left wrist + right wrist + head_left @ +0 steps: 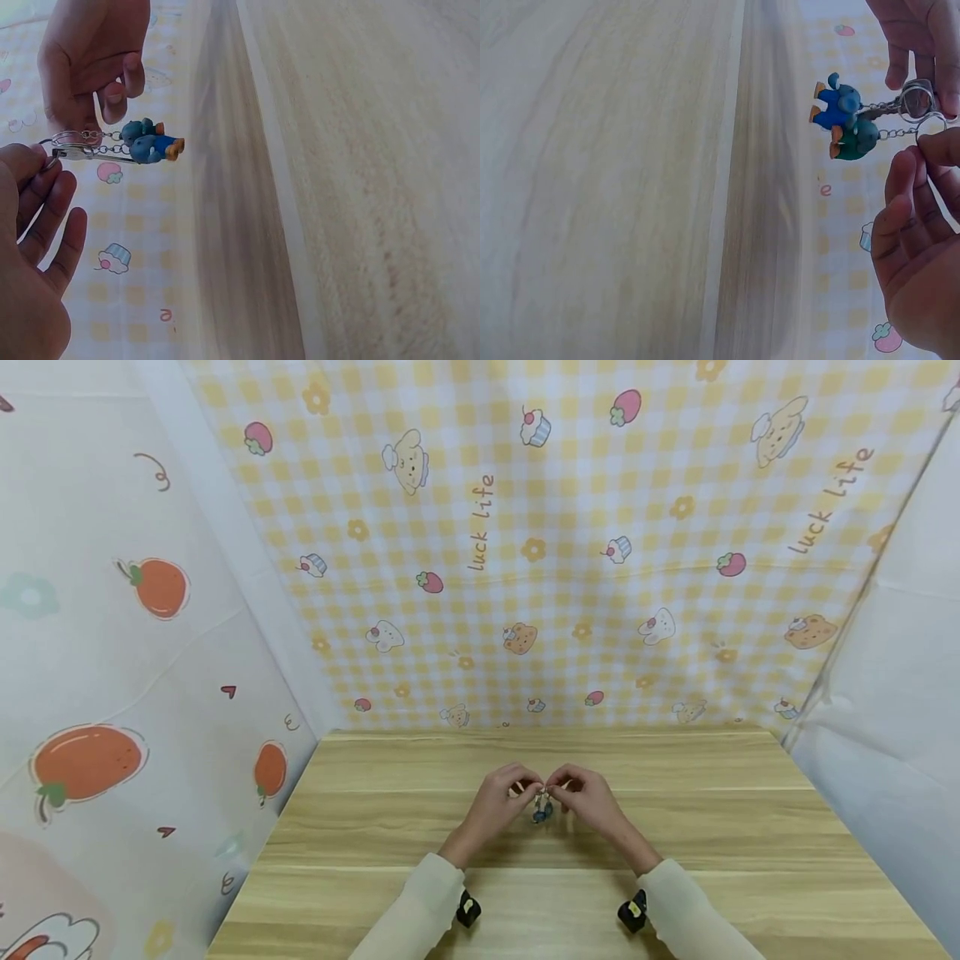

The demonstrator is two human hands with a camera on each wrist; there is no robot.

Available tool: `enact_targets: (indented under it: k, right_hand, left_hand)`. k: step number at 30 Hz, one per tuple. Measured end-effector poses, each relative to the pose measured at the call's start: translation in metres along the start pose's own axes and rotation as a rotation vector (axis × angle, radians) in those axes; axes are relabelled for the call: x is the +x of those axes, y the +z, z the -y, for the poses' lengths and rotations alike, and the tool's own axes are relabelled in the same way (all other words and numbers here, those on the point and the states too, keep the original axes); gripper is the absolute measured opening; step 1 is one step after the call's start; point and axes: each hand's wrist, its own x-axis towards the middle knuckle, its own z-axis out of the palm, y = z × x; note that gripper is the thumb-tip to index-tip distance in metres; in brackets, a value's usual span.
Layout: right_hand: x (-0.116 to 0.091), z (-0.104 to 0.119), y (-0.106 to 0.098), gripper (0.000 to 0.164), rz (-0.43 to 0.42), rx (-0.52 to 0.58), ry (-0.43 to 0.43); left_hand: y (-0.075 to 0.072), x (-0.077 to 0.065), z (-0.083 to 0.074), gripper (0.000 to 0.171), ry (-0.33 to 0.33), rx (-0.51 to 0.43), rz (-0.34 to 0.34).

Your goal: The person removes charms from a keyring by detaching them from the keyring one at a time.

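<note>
Two small elephant-like figurines hang on short metal chains, a blue one (832,105) and a green one (856,139). The chains run up to metal key rings (916,103) between the two hands, above the table. With thumb and fingertips, the left hand (504,795) pinches a key ring (51,160). The right hand (588,797) pinches a second ring (931,124) close beside it, its thumb over the ring's edge. A flat, shiny metal piece (75,152) lies along the chains; its kind cannot be told. The fingertips partly cover the rings.
The wood-grain table (375,843) spreads under both forearms. Behind it hangs a yellow checked cloth (480,677) with printed cartoons. Pale cloth walls (210,718) stand at either side. Each wrist wears a black camera (468,908).
</note>
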Motion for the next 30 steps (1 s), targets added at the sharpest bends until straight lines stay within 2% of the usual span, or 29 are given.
enact_targets:
  k: [9, 14, 22, 30]
  right_hand:
    - [-0.0001, -0.0032, -0.0009, 0.006, 0.031, -0.003, -0.026]
    - [-0.0011, -0.0038, -0.0011, 0.01, 0.052, 0.008, -0.09]
    - [-0.0016, -0.0018, 0.0007, 0.015, 0.051, 0.013, -0.206]
    - [-0.0017, -0.0032, 0.0012, 0.008, 0.035, -0.006, -0.193]
  left_hand:
    - [-0.0006, -0.0006, 0.0005, 0.01, -0.01, -0.011, 0.0]
    - [-0.0009, -0.0007, 0.0005, 0.011, -0.038, -0.014, 0.007]
    - [-0.001, 0.0011, -0.0014, 0.01, -0.036, -0.012, 0.001]
    - [-0.0016, 0.001, -0.0028, 0.009, -0.05, -0.026, -0.001]
